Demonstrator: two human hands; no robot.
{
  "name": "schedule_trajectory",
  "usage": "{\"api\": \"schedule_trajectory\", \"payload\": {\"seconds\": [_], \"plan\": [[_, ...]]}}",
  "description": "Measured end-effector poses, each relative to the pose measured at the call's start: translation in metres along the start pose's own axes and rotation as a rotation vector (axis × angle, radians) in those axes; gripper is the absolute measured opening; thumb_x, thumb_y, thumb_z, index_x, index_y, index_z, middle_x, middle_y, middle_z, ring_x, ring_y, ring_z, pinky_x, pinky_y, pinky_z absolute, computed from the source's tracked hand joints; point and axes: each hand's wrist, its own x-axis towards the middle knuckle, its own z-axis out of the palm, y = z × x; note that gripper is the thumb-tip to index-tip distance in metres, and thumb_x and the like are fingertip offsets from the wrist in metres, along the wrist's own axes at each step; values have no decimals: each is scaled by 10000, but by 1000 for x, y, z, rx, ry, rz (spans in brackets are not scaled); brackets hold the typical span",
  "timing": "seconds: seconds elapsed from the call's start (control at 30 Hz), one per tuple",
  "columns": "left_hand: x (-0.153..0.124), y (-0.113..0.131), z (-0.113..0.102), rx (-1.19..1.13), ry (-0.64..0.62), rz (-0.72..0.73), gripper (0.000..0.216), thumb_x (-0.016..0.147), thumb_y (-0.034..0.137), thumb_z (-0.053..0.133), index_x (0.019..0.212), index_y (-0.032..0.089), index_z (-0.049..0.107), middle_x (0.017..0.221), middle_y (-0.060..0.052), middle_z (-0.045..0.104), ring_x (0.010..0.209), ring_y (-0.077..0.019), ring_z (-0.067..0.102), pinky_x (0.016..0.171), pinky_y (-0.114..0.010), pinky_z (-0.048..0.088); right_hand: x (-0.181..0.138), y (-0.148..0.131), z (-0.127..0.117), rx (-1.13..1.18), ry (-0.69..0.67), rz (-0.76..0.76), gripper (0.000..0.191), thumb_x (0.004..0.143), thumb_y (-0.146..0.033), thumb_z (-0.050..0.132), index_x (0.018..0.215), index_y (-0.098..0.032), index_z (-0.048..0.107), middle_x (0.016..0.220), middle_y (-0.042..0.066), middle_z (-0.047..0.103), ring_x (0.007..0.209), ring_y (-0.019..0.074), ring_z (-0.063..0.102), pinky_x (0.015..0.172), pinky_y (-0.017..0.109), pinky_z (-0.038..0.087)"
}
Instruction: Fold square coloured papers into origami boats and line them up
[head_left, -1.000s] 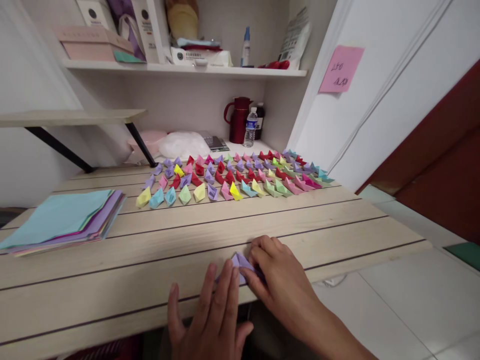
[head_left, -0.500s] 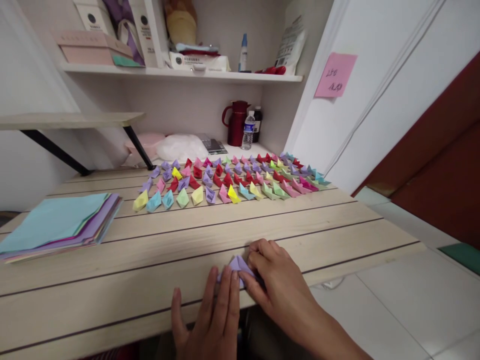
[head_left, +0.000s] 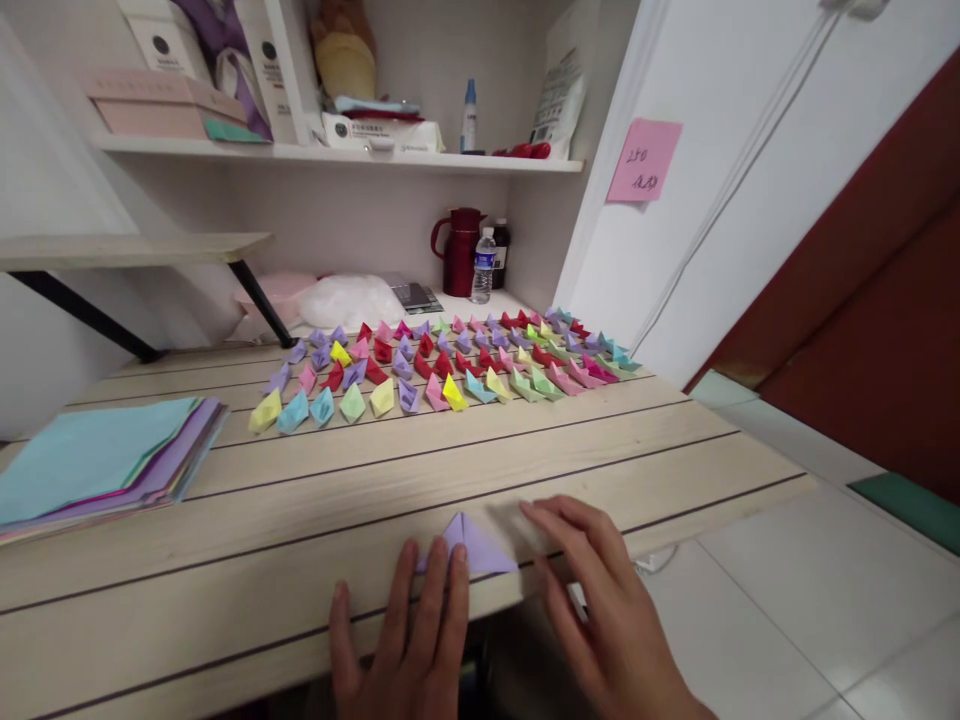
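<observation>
A folded piece of purple origami paper, triangular in shape, lies flat near the front edge of the wooden table. My left hand rests on it with fingers stretched out, the fingertips pressing its left part and hiding that corner. Just right of the paper, my right hand is raised a little, thumb and fingers apart, with nothing between them. Farther back stand several rows of small folded paper boats in many colours.
A stack of coloured paper sheets lies at the left. Behind the boats are a red jug, a water bottle and a white plastic bag. A small raised shelf stands at the back left. The table's right edge drops to a tiled floor.
My right hand has let go of the purple paper and moved right, its fingers opening. The left hand stays on the paper. The whole view has shifted slightly.
</observation>
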Motion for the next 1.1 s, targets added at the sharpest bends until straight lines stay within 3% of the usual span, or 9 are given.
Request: {"api": "schedule_trajectory", "payload": {"seconds": [0.1, 0.13, 0.33, 0.67, 0.9, 1.1], "plan": [[0, -1, -1, -23, -6, -17, 587, 895, 89, 422, 1415, 319, 571, 1467, -5, 566, 1251, -236, 637, 1244, -610, -83, -16, -11, 1, -51, 46, -234, 565, 913, -56, 480, 1451, -227, 500, 1237, 90, 671, 1227, 244, 609, 1058, 424, 503], [-1, -1, -1, -29, -15, -21, 582, 895, 103, 424, 1416, 316, 572, 1472, -10, 561, 1261, -243, 629, 1241, -614, -84, -18, -14, 4, -81, 6, -292, 568, 901, -55, 489, 1447, -211, 507, 1235, 80, 697, 1231, 236, 613, 1091, 431, 474], [-3, -2, 0, -67, -56, -26, 637, 863, 58, 398, 1404, 338, 584, 1468, 24, 573, 1283, -221, 607, 1244, -579, -115, -16, -16, 25, -274, -60, -378, 459, 956, -71, 402, 1374, -102, 589, 1268, 86, 747, 1214, 213, 635, 1059, 406, 416], [-7, 1, -1, -56, -28, -87, 594, 896, 55, 360, 1394, 276, 598, 1463, -12, 592, 1289, -206, 605, 1249, -591, -91, -12, -20, 29, -270, -37, -336, 385, 1072, -232, 382, 1357, -135, 622, 1210, 47, 775, 1108, 206, 666, 1019, 404, 363], [-15, -6, -6, 39, -86, -119, 633, 881, 26, 358, 1410, 289, 584, 1479, -33, 578, 1306, -241, 597, 1232, -641, -84, -12, -25, 31, -260, -48, -288, 423, 1029, -159, 392, 1402, -179, 588, 1182, 55, 774, 1087, 235, 656, 993, 422, 356], [-9, -4, -10, 44, -101, -142, 597, 888, 23, 351, 1338, 278, 650, 1432, -18, 611, 1265, -233, 625, 1230, -605, -125, -7, -30, 32, -284, -107, -228, 413, 1006, -202, 465, 1388, -262, 612, 1169, 58, 762, 1037, 266, 641, 926, 450, 366]]}}
